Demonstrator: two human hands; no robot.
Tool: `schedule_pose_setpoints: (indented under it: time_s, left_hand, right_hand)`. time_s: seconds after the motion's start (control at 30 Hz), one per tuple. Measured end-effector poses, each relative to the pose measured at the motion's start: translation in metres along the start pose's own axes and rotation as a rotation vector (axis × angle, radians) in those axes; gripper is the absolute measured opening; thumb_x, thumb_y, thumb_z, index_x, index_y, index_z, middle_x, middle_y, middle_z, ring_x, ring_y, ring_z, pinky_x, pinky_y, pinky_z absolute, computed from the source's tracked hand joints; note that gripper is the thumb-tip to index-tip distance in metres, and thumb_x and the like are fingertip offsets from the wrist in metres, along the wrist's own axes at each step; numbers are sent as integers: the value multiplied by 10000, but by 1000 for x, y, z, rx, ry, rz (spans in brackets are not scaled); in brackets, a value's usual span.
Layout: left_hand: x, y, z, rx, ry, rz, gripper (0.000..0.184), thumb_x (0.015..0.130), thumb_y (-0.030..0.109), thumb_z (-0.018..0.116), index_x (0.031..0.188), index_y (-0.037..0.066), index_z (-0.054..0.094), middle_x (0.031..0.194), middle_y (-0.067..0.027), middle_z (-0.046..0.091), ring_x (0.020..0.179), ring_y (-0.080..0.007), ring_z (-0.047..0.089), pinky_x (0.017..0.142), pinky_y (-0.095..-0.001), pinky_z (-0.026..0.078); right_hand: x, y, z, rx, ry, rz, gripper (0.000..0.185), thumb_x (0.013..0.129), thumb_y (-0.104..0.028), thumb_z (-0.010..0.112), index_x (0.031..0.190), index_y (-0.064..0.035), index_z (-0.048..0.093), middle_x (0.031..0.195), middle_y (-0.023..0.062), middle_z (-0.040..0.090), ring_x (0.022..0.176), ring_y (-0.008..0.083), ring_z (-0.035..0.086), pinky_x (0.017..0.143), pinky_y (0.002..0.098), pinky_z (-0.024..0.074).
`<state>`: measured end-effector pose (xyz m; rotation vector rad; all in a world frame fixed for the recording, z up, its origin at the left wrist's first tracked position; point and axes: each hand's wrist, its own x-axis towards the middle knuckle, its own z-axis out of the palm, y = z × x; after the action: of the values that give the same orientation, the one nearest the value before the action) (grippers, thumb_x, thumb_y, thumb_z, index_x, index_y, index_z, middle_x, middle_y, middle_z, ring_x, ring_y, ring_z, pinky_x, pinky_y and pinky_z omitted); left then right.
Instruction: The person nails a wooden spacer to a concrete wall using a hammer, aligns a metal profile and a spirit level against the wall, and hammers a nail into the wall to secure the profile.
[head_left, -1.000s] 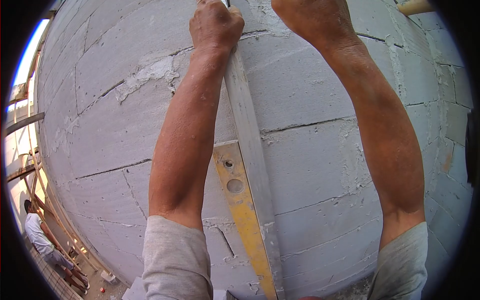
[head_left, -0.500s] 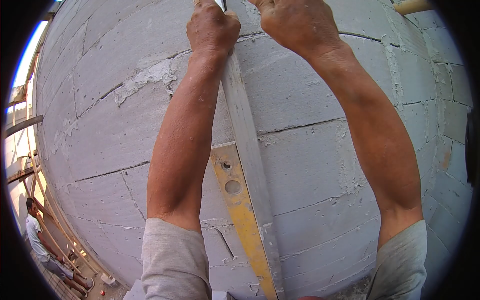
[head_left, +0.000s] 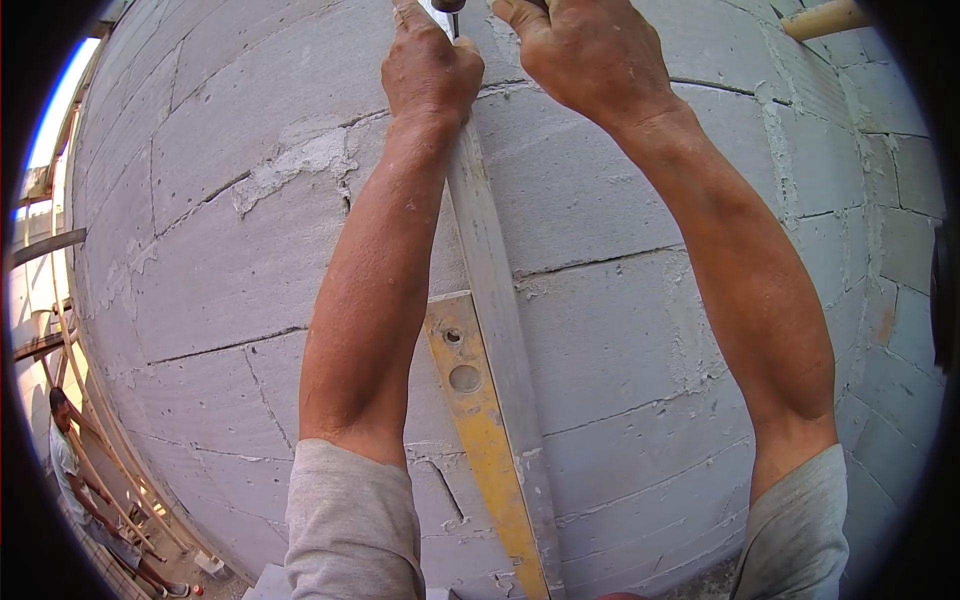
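My left hand (head_left: 432,72) is closed around the upper part of a long grey straightedge (head_left: 492,270) that stands nearly upright against the block wall. A thin dark nail-like piece (head_left: 456,26) shows beside its thumb. At the top edge, my right hand (head_left: 598,62) is closed on a hammer, mostly cut off by the frame. The dark hammer head (head_left: 449,4) shows above my left hand. Lower down, a worn yellow spirit level (head_left: 487,440) lies along the left side of the straightedge. Its lower end runs out of view.
The wall of pale grey blocks (head_left: 610,330) has rough mortar joints and meets another wall at the right. A round pole (head_left: 825,19) juts out at upper right. At lower left, a person (head_left: 75,470) stands near wooden poles (head_left: 100,430).
The dark hammer head has come into view above my left hand, and my right hand sits slightly lower and further left. The view has shifted a little.
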<state>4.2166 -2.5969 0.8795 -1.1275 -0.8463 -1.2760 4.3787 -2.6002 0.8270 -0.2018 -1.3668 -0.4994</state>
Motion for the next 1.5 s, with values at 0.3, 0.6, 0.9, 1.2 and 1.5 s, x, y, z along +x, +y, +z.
schedule_pose_setpoints:
  time_s: [0.3, 0.6, 0.9, 1.2, 1.5]
  left_hand:
    - [1, 1, -4, -43, -42, -28, 817, 741, 95, 625, 1421, -52, 198, 885, -285, 640, 831, -444, 635, 757, -501, 509]
    - [-2, 1, -2, -4, -9, -69, 772, 737, 102, 634, 1389, -60, 253, 872, -279, 645, 825, -446, 637, 748, -498, 511]
    - [-5, 8, -6, 9, -7, -150, 751, 734, 151, 668, 1328, -132, 304, 847, -298, 643, 818, -437, 647, 753, -490, 518]
    - [-2, 1, -1, 42, -13, -245, 563, 753, 242, 700, 1119, -110, 458, 857, -303, 647, 840, -442, 649, 783, -477, 519]
    - [-3, 1, 1, 15, -5, -233, 525, 759, 252, 692, 1097, -88, 481, 849, -300, 646, 835, -445, 647, 769, -485, 516]
  right_hand:
    - [2, 13, 19, -35, -9, -18, 255, 892, -249, 568, 1002, -20, 539, 782, 256, 650, 733, 455, 640, 649, 524, 514]
    - [-2, 12, 26, -90, -54, 26, 245, 894, -234, 568, 1020, -31, 514, 759, 265, 639, 723, 446, 643, 632, 535, 504]
    - [-8, 12, 33, 53, 122, 17, 224, 898, -210, 562, 1009, -23, 510, 775, 264, 639, 735, 448, 640, 641, 531, 499]
    - [-7, 11, 38, -67, -31, 62, 218, 896, -193, 571, 1012, -22, 502, 754, 268, 636, 724, 440, 641, 607, 527, 497]
    - [-3, 13, 34, -69, 4, -17, 248, 911, -242, 537, 1026, -24, 503, 767, 269, 644, 735, 443, 649, 634, 534, 510]
